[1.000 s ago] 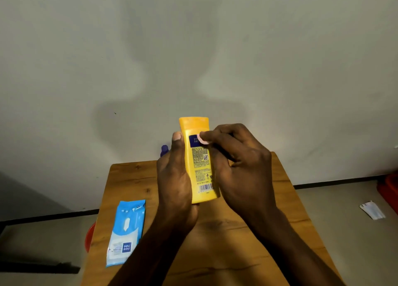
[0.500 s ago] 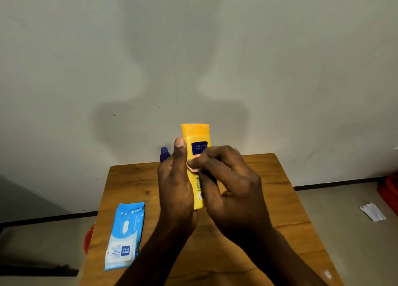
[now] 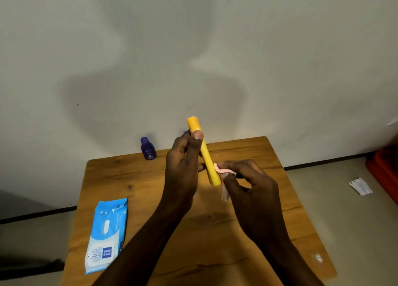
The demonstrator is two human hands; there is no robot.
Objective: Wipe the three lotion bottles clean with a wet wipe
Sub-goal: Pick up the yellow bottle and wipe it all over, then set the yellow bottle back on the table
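My left hand [image 3: 183,167] grips a yellow lotion bottle [image 3: 206,156], held up above the table with its narrow edge toward me and its cap end pointing up and away. My right hand [image 3: 252,184] pinches a small crumpled wet wipe [image 3: 224,173] against the bottle's lower right side; a strip of the wipe hangs down. A small dark blue bottle [image 3: 148,148] stands upright at the table's far edge, left of my hands. A sliver of something dark blue shows just behind my left hand's fingers. A third bottle cannot be made out.
A blue and white pack of wet wipes [image 3: 106,234] lies flat on the left of the wooden table [image 3: 269,156]. The table stands against a pale wall. On the floor to the right are a scrap of paper [image 3: 360,185] and a red object [image 3: 385,171].
The yellow bottle has turned from label-facing to edge-on. My right hand has slid down from the bottle's upper part to its lower end, and the wipe now shows. The blue bottle is uncovered.
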